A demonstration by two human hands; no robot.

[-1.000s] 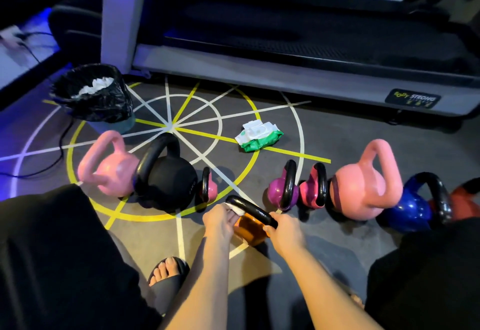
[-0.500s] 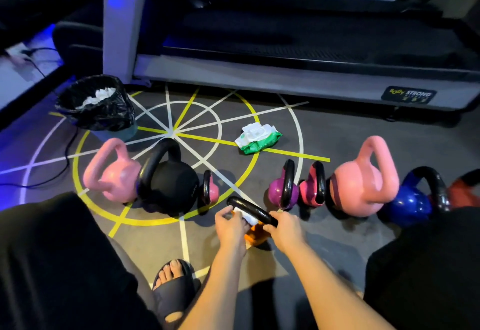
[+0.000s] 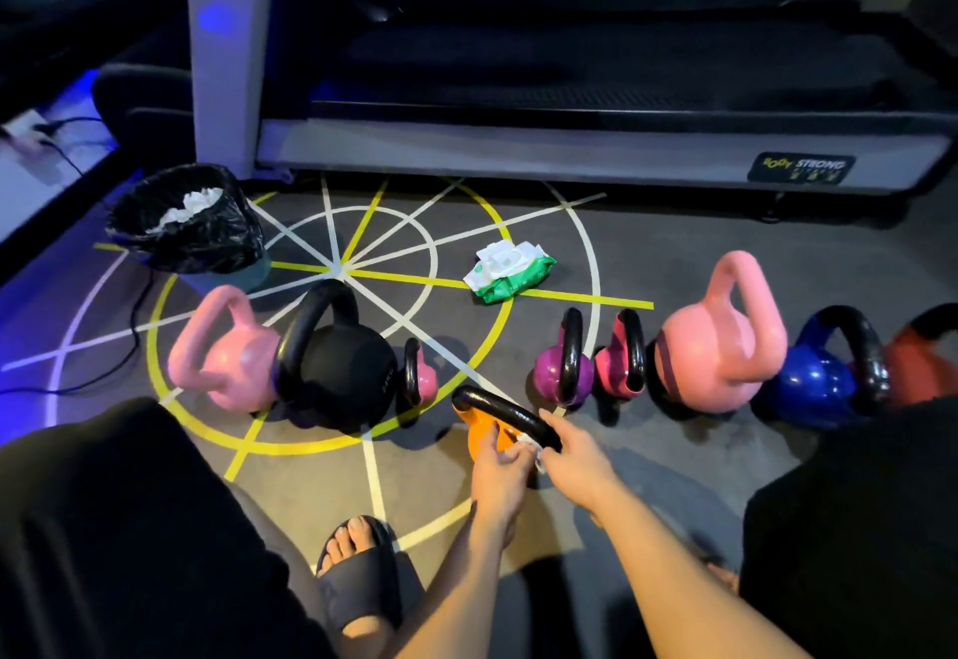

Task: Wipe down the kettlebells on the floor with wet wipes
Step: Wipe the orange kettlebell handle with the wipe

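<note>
Gripping the black handle of the orange kettlebell [image 3: 478, 438], my right hand [image 3: 578, 459] has its fingers curled round the bar's near end, while my left hand [image 3: 500, 472] pinches a white wipe [image 3: 524, 443] against the bell just under that handle. On my feed the bell sits tilted on the grey floor [image 3: 674, 451], just in front of a gap in the row. To its left stand a small pink kettlebell [image 3: 425, 383], a black kettlebell [image 3: 342, 373] and a pale pink kettlebell [image 3: 228, 363]. To its right stand a purple kettlebell [image 3: 562, 378], a magenta kettlebell [image 3: 617, 371], a big pink kettlebell [image 3: 720, 347], a blue kettlebell [image 3: 816, 386] and a red kettlebell [image 3: 917, 365]. Beyond the row lie the wipes pack [image 3: 508, 269] and a black-lined bin [image 3: 186, 228] holding crumpled wipes, with a treadmill [image 3: 570, 145] behind.
</note>
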